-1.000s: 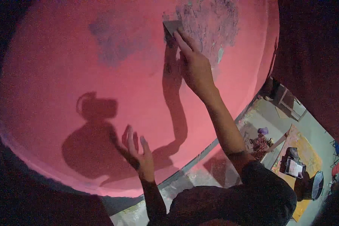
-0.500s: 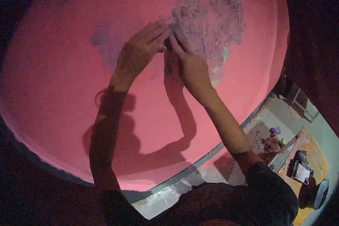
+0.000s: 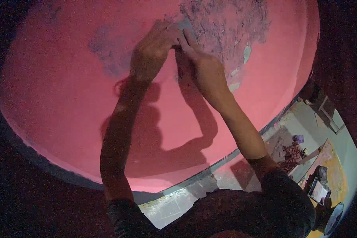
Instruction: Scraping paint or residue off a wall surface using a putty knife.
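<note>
My left hand [image 3: 150,53] and my right hand [image 3: 207,68] are both raised to a large, curved pink surface [image 3: 79,103], their fingertips meeting near its upper middle. The fingers of each look pressed together, and whatever lies between them is too hidden to name. A small grey-green spot [image 3: 184,25] shows right at the fingertips. Beside the right hand spreads a rough, grey-purple textured patch [image 3: 234,27], with pale green flecks [image 3: 247,54] along its lower right edge. A fainter smooth grey smear [image 3: 107,45] lies to the left of my left hand.
Shadows of my arms [image 3: 142,135] fall across the pink surface. At lower right stands a paint-stained board [image 3: 333,164] bearing a dark device with a bright screen [image 3: 318,192]. A purple crumpled thing [image 3: 298,139] and a grey frame-like stand [image 3: 332,115] are beyond it.
The whole view has shifted, moving the surface and my arms slightly right in the picture. My fingertips have moved a little on the surface, and the grey-green spot at them now shows more clearly.
</note>
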Demonstrator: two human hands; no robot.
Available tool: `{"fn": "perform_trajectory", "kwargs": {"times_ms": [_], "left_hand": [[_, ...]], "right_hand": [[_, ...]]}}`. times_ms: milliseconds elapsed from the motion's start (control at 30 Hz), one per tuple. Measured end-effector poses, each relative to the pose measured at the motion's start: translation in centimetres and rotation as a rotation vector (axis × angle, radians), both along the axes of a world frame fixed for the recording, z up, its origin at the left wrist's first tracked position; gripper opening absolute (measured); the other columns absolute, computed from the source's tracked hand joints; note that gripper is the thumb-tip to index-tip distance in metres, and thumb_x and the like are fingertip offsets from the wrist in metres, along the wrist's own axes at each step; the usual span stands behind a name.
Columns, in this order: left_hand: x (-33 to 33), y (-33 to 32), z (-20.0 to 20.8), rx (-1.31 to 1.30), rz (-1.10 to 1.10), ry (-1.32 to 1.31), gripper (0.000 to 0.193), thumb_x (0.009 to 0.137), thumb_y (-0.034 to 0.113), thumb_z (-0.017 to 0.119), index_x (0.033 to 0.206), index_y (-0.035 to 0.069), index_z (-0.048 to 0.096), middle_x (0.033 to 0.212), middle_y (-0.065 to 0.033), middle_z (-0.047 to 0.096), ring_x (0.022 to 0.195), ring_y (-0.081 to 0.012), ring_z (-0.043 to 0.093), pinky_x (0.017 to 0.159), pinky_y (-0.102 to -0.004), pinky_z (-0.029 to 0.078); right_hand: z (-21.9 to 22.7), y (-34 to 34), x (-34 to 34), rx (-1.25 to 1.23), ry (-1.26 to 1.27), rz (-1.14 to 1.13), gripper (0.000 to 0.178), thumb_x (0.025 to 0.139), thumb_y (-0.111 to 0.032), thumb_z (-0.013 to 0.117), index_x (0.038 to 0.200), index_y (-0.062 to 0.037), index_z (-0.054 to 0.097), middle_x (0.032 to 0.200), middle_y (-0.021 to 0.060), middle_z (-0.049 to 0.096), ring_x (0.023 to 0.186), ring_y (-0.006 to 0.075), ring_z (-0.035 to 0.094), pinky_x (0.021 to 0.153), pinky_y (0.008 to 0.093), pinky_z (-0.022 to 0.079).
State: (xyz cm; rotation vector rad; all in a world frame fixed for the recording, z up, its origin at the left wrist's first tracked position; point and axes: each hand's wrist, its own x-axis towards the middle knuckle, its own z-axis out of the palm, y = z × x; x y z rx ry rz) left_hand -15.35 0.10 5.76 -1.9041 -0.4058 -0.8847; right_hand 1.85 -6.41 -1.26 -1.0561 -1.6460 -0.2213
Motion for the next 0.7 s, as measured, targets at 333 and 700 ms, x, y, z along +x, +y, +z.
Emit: {"fn": "perform_trajectory", "kwargs": {"times_ms": [333,700], "left_hand": [[0.4,-0.4,0.2,0.051,-0.011,-0.007,0.047,0.078,0.005,0.069,0.124,0.015,0.068,0.129,-0.0023,0.065,0.127,-0.0283,0.058,0.103,-0.0413,0.052],[1.6,-0.3,0.3,0.042,0.059,-0.022,0.044,0.079,0.017,0.074,0.123,0.022,0.07,0.13,-0.0078,0.061,0.127,-0.0327,0.056,0.106,-0.042,0.049]], "right_hand": [[0.7,-0.2,1.2,0.049,0.012,0.125,0.054,0.093,-0.01,0.059,0.145,-0.021,0.05,0.15,0.0105,0.049,0.117,0.0395,0.061,0.095,0.0464,0.054],[-0.8,1.3,2.6,0.05,0.264,0.252,0.051,0.099,-0.015,0.06,0.149,-0.016,0.05,0.092,0.0117,0.062,0.089,0.0228,0.065,0.085,0.034,0.052]]}}
